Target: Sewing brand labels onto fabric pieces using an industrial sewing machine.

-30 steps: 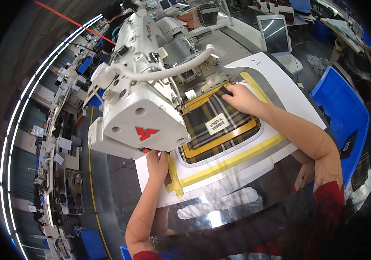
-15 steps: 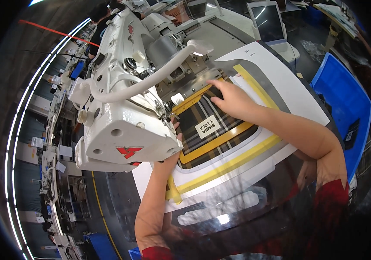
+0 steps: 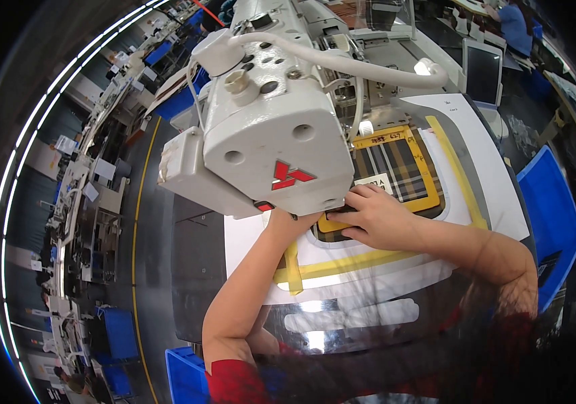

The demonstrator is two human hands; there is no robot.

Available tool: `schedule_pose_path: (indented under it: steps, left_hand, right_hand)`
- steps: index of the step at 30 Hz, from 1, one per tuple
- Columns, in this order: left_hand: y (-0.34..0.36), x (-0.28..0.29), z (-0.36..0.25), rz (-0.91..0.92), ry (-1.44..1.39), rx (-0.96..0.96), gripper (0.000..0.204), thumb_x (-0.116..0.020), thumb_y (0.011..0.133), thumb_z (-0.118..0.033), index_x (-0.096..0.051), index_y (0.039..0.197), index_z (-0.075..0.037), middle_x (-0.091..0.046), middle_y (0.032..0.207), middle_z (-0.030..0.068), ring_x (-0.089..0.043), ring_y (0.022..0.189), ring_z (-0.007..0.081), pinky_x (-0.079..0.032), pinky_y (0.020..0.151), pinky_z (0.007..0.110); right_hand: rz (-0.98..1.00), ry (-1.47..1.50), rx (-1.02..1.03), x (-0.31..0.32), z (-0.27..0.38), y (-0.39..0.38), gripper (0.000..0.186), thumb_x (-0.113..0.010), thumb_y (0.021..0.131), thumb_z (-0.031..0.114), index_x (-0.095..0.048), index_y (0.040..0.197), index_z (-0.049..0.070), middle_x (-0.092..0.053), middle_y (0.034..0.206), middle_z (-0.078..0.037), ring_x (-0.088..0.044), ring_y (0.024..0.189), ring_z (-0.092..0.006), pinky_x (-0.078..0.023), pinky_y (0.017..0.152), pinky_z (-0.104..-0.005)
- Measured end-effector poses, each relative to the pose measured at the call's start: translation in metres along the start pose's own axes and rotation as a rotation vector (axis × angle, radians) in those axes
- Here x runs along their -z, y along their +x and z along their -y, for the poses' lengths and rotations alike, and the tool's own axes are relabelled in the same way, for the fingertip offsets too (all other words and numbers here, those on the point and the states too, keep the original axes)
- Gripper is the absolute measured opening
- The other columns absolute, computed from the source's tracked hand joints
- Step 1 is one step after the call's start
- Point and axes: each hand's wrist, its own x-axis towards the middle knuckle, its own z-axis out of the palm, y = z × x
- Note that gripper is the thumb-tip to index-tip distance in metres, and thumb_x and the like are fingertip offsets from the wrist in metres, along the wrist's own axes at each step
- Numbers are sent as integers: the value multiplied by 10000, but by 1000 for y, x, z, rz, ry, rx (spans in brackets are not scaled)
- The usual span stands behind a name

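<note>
A yellow rectangular frame [image 3: 424, 204] lies over brown-and-black plaid fabric [image 3: 402, 161] beside the white sewing machine head [image 3: 274, 128]. A small cream label [image 3: 373, 182] with dark print shows on the fabric, partly covered by my fingers. My right hand [image 3: 383, 219] rests on the near left part of the frame, fingers stretched out and slightly apart. Close beside it, my left hand [image 3: 296, 222] reaches under the machine head at the frame's near left corner. Its fingers are mostly hidden there.
Around the fabric is a white sheet [image 3: 500, 182] with strips of yellow tape [image 3: 362, 262]. A white hose [image 3: 342, 60] arches over the machine. Blue bins stand to the right [image 3: 550, 215] and at lower left [image 3: 187, 374]. A screen [image 3: 483, 74] stands at far right.
My right hand has moved from the frame's far edge to its near left part, toward my left hand. The view has shifted, and more of the frame's far and right sides shows.
</note>
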Motion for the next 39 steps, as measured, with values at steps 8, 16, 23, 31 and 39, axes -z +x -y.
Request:
schedule_pose_path:
  steps: [8, 16, 23, 31, 39]
  left_hand:
    - [-3, 12, 6, 83, 2, -30, 355, -707, 815, -154, -627, 1150, -66, -661, 1108, 106, -619, 1033, 274, -484, 888, 364]
    - [5, 18, 11, 289, 2, 4, 389, -703, 847, -204, -597, 1201, -83, -626, 1184, 101, -582, 1105, 263, -460, 937, 361]
    - [3, 18, 15, 248, -45, -64, 405, -701, 840, -184, -587, 1220, -100, -618, 1193, 102, -579, 1102, 285, -454, 941, 381]
    - [9, 14, 7, 281, 71, -6, 422, -695, 836, -182, -577, 1233, -102, -612, 1207, 100, -560, 1127, 286, -440, 956, 382]
    - [6, 24, 3, 310, 85, 20, 401, -687, 842, -197, -586, 1218, -102, -620, 1195, 107, -568, 1115, 289, -450, 943, 386]
  right_hand:
    - [43, 67, -61, 9, -2, 2, 333, -700, 814, 218, -689, 1133, 124, -549, 1212, -110, -487, 1172, -325, -384, 1008, -443]
    - [22, 34, -67, 6, 1, 2, 333, -705, 807, 216, -698, 1131, 141, -557, 1210, -98, -464, 1209, -323, -370, 1020, -453]
    - [34, 80, -84, 9, -2, 5, 314, -698, 805, 221, -705, 1107, 138, -576, 1159, -108, -500, 1146, -307, -388, 995, -429]
    - [-36, 17, -41, 4, 0, 3, 300, -687, 812, 224, -706, 1094, 124, -589, 1116, -117, -528, 1097, -302, -406, 976, -418]
    - [55, 77, -87, 11, -1, 3, 315, -702, 809, 206, -711, 1114, 124, -577, 1187, -124, -499, 1164, -325, -390, 1000, -429]
